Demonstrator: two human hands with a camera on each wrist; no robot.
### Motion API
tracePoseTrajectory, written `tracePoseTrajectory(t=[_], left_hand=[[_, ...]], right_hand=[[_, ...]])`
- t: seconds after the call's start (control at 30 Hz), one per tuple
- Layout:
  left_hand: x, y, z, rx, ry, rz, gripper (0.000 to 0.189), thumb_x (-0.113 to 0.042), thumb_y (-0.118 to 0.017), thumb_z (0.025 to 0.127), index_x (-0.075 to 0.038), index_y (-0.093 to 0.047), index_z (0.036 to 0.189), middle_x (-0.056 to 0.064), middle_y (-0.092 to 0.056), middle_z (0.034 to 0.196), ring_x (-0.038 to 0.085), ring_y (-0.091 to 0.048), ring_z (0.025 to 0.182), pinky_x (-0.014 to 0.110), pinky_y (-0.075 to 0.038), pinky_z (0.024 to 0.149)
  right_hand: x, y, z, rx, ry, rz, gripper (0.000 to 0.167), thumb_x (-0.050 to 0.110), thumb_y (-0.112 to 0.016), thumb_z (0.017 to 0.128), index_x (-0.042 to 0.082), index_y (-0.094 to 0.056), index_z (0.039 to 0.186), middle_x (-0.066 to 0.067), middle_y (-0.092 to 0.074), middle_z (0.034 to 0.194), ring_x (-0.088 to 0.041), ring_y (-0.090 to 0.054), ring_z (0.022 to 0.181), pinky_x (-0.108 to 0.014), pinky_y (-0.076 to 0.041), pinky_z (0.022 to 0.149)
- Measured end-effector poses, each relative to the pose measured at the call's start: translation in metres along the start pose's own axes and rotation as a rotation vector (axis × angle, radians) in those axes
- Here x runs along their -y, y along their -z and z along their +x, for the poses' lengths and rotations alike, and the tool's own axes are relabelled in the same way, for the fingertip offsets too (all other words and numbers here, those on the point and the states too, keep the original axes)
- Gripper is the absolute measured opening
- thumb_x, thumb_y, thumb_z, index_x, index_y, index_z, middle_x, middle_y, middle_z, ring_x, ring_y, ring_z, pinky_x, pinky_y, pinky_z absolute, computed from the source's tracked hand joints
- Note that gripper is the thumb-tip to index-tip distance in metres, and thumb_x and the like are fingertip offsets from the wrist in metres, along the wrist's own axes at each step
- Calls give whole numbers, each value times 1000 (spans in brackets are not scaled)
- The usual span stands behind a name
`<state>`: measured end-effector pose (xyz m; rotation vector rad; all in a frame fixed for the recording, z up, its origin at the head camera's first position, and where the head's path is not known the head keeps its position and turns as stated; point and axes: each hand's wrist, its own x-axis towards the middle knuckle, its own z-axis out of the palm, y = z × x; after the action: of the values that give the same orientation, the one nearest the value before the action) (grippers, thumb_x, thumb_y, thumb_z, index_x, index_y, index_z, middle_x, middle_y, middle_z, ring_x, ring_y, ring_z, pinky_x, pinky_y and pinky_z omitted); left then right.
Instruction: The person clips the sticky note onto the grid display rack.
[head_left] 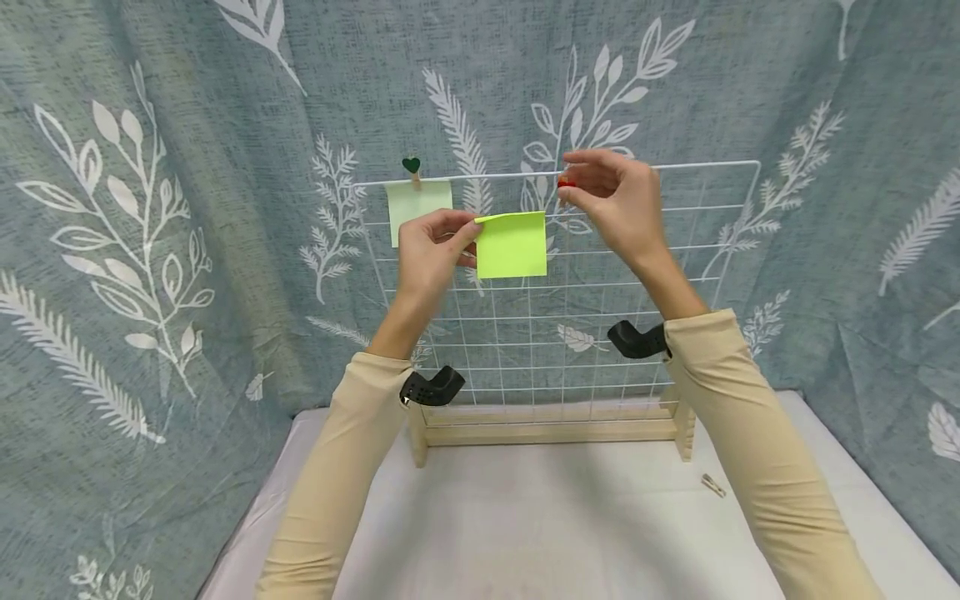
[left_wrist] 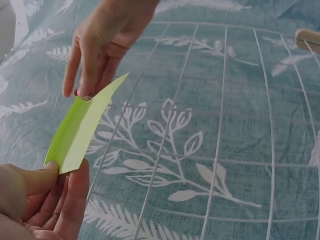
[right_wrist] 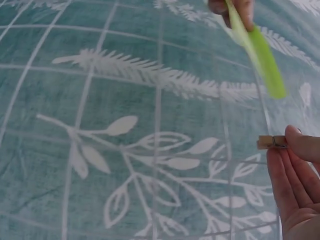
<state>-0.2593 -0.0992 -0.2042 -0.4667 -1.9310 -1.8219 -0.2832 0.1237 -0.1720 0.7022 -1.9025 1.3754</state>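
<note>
My left hand [head_left: 431,254] pinches a bright yellow-green sticky note [head_left: 512,246] by its upper left corner, in front of the white wire grid [head_left: 529,318]. In the left wrist view the note [left_wrist: 82,129] bends along its length between thumb and fingers. To the right, at the grid's top bar, my right hand [head_left: 622,200] pinches a small wooden clothespin [right_wrist: 272,142] with a red decoration [head_left: 566,181]. Its wooden tip points away from the fingertips. A pale green note [head_left: 417,204] hangs from the top bar at the left, held by a clothespin with a dark green heart [head_left: 411,165].
The grid stands in a wooden base [head_left: 551,432] on a white-covered table [head_left: 517,517]. Another small clothespin [head_left: 713,485] lies on the table at the right, near the right sleeve. A blue-green leaf-patterned curtain [head_left: 225,250] hangs behind and at both sides.
</note>
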Motion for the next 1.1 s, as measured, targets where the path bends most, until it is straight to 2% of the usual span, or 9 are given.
tracePoseTrajectory(t=[0.13, 0.3, 0.5, 0.73, 0.97, 1.1], left_hand=[[-4, 1, 6, 0, 17, 1, 20, -6, -69, 92, 8, -70, 106, 8, -69, 86, 14, -63, 64, 22, -58, 55], [-10, 0, 13, 4, 33, -10, 18, -4, -69, 91, 8, -70, 104, 9, -69, 84, 15, -62, 61, 22, -58, 52], [-16, 2, 25, -38, 43, -63, 15, 0, -69, 90, 11, -69, 100, 8, -68, 79, 13, -59, 52, 22, -56, 45], [-15, 5, 33, -48, 103, -68, 18, -3, -70, 90, 10, -69, 102, 9, -69, 80, 13, -59, 48, 23, -55, 43], [-8, 6, 38, -37, 101, -80, 20, -7, -69, 92, 10, -69, 103, 10, -69, 80, 13, -58, 46, 24, -55, 42], [-5, 5, 41, -29, 107, -84, 23, -9, -69, 92, 10, -69, 104, 7, -67, 75, 13, -58, 45, 23, -55, 42]], right_hand=[[7, -2, 11, 0, -1, -2, 29, 2, -78, 83, -2, -72, 110, -16, -74, 98, -3, -69, 82, -22, -58, 83], [16, -8, 30, 45, -12, -13, 29, 3, -76, 85, -1, -70, 113, -14, -74, 100, -9, -70, 85, -23, -58, 85], [23, -18, 48, 78, -19, -18, 29, 0, -75, 85, -2, -70, 114, -15, -73, 103, -14, -71, 89, -22, -57, 85], [20, -27, 57, 95, -66, 11, 32, -1, -78, 82, -2, -70, 113, -17, -73, 104, -18, -72, 91, -23, -58, 84], [18, -38, 60, 132, -82, 45, 29, -2, -78, 82, -3, -71, 110, -17, -73, 102, -17, -72, 92, -25, -58, 86], [19, -43, 62, 127, -82, 13, 26, -1, -78, 81, -2, -72, 107, -15, -74, 99, -14, -73, 89, -24, -58, 86]])
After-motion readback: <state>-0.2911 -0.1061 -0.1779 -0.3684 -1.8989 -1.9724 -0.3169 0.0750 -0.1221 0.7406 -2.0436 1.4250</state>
